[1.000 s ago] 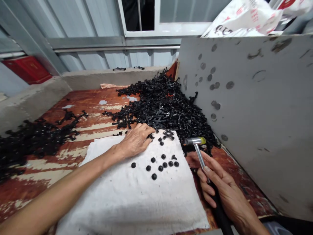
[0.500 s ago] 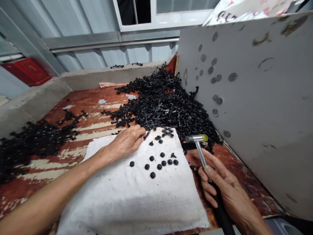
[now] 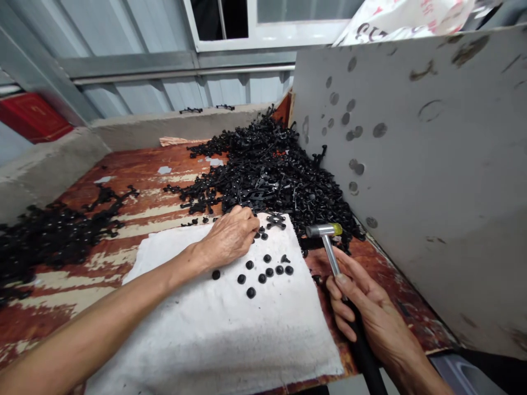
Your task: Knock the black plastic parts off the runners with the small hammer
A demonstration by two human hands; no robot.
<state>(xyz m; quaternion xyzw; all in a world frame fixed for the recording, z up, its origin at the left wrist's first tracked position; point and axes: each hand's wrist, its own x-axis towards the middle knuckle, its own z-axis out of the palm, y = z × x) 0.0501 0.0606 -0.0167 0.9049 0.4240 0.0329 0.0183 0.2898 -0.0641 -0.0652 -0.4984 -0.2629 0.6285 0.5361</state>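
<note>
My right hand (image 3: 366, 307) is wrapped around the black grip of a small hammer (image 3: 329, 249). Its metal head has a yellow face and a grey face, raised at the cloth's right edge. Over the far part of a white cloth (image 3: 206, 329), my left hand (image 3: 233, 236) is closed with bent fingertips pointing down; what they hold is hidden. Just right of those fingers lie small black round parts and a black X-shaped piece (image 3: 275, 220). Nearer to me, several black round caps (image 3: 262, 278) are scattered on the cloth.
A large heap of black plastic parts (image 3: 280, 175) rises behind the cloth. Another black pile (image 3: 53, 241) lies at the left on the worn red-brown tabletop (image 3: 135, 159). A grey spotted panel (image 3: 411, 181) stands along the right side, and a concrete ledge (image 3: 135, 131) runs behind.
My left hand has moved slightly right, over the small parts near the X-shaped piece. The thin black piece seen at its fingertips is now hidden. My right hand still holds the hammer, and the view has shifted slightly.
</note>
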